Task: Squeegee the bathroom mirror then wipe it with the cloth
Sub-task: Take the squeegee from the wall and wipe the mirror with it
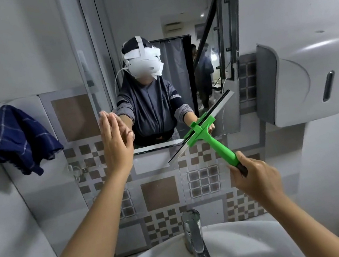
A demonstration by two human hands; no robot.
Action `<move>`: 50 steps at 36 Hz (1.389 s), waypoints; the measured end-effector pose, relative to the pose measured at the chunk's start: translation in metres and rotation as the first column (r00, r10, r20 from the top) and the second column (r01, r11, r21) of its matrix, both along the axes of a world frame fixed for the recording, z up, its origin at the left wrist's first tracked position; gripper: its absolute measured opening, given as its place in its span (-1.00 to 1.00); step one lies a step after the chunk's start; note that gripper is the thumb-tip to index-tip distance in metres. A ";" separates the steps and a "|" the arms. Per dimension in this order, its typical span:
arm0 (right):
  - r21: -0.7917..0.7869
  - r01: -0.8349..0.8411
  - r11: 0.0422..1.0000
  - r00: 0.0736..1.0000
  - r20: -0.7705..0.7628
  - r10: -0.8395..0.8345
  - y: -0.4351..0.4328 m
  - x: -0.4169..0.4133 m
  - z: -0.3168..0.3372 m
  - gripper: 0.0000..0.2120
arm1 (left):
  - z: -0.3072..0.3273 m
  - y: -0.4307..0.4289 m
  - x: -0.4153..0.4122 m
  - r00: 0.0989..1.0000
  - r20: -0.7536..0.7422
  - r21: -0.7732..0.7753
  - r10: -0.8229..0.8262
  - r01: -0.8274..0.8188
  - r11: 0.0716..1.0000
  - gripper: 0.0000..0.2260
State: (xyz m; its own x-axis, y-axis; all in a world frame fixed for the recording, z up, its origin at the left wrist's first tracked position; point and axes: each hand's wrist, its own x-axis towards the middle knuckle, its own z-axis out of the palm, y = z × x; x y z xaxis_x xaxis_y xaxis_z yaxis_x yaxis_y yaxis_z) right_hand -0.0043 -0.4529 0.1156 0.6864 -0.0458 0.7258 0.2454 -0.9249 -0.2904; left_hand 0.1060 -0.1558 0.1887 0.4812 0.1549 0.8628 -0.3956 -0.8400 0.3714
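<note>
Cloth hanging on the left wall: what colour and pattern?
Dark navy cloth with thin pale check lines; head view.

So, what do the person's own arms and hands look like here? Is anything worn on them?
Seen directly, both forearms are bare up to the picture's lower edge, and the left hand and right hand carry no gloves or watch. A ring cannot be told. In the mirror, grey sleeves reach the forearms, with a dark band on each upper arm.

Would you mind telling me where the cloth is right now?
The dark blue checked cloth hangs on the tiled wall at the left of the head view, left of the mirror and the raised left hand, untouched.
</note>
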 end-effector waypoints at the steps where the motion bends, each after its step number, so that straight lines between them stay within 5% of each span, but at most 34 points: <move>1: 0.012 0.002 1.000 1.000 -0.009 -0.002 -0.001 -0.001 -0.001 -0.62 | 0.000 0.000 0.000 1.000 -0.002 -0.001 -0.010 0.010 1.000 -0.37; 14: 0.102 0.206 0.973 0.968 -0.168 -0.187 -0.005 -0.029 -0.016 -0.72 | -0.020 -0.011 -0.021 0.987 -0.151 -0.027 -0.053 0.050 0.998 -0.39; 21: 0.137 0.094 0.986 0.993 -0.078 -0.084 0.001 -0.058 -0.014 -0.73 | -0.032 -0.045 -0.053 0.868 -0.306 0.079 -0.391 0.433 0.898 -0.51; 31: -0.291 -0.178 0.940 0.983 -0.019 0.181 0.003 -0.068 0.046 -0.66 | -0.006 -0.070 -0.086 0.794 -0.309 0.530 -0.524 0.601 0.598 -0.49; 36: -0.413 -0.252 0.875 0.967 -0.066 0.248 0.008 -0.070 0.073 -0.65 | -0.009 -0.053 -0.095 0.827 -0.315 0.625 -0.465 0.550 0.554 -0.54; 44: -0.517 -0.234 0.823 0.959 0.014 0.282 0.028 -0.063 0.105 -0.67 | -0.001 -0.027 -0.122 0.814 -0.384 0.502 -0.436 0.581 0.641 -0.55; 50: -0.334 -0.173 0.926 0.946 0.207 0.251 0.060 -0.050 0.107 -0.62 | -0.005 -0.012 -0.139 0.879 -0.201 0.382 -0.433 0.478 0.791 -0.61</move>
